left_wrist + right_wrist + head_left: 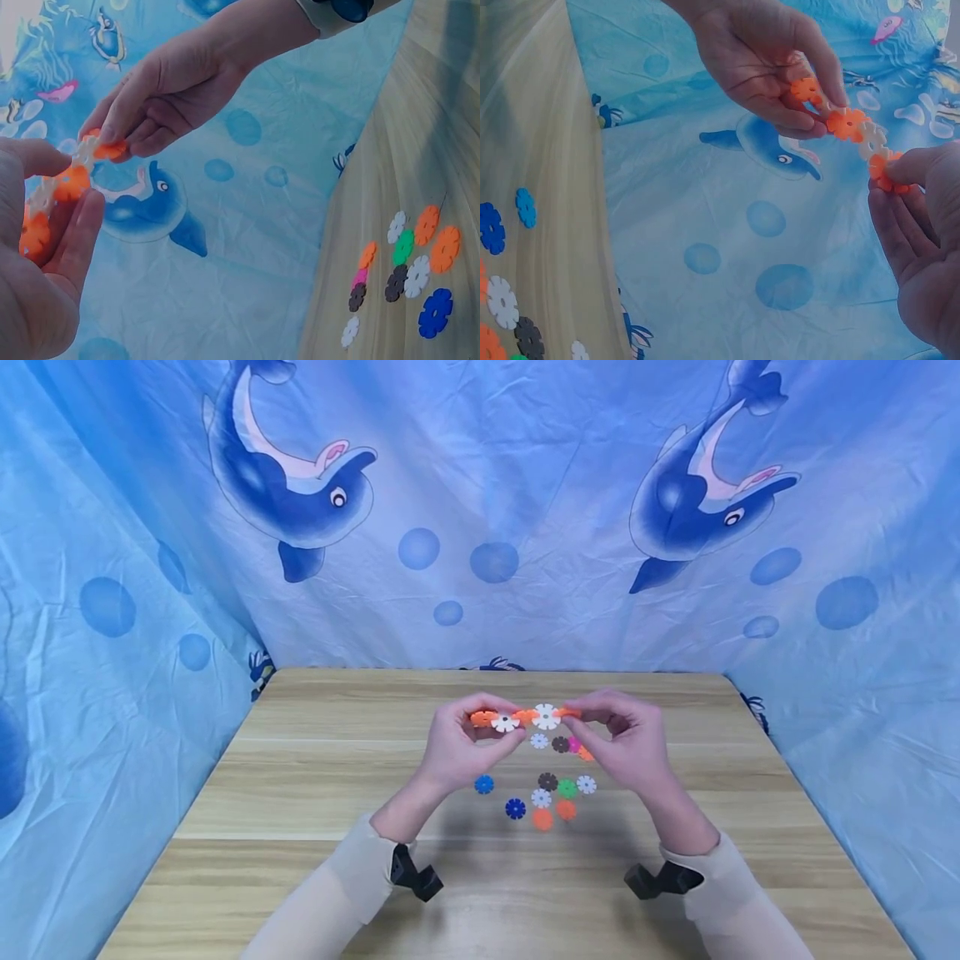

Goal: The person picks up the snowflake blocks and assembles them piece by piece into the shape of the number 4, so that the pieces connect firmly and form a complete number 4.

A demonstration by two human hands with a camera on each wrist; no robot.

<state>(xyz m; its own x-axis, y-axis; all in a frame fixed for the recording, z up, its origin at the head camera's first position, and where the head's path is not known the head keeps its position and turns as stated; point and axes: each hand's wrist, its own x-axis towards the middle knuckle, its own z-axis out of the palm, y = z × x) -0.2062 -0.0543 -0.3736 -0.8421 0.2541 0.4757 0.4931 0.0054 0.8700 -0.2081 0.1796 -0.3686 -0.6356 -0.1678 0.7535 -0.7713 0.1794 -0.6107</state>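
Note:
A short chain of orange and white snowflake discs (525, 718) hangs in the air above the wooden table (315, 760). My left hand (467, 742) pinches the chain's left end (56, 196). My right hand (617, 737) pinches the orange disc at its right end (885, 172). The chain (849, 124) spans the gap between both hands. Below them lie several loose discs (547, 793) in blue, white, black, green, orange and pink.
Loose discs (409, 262) lie in a cluster near the table's middle, with a blue one (484, 784) a bit to the left. A blue dolphin-print cloth (480, 510) walls in the back and both sides. Black wrist mounts (417, 875) sit near the front.

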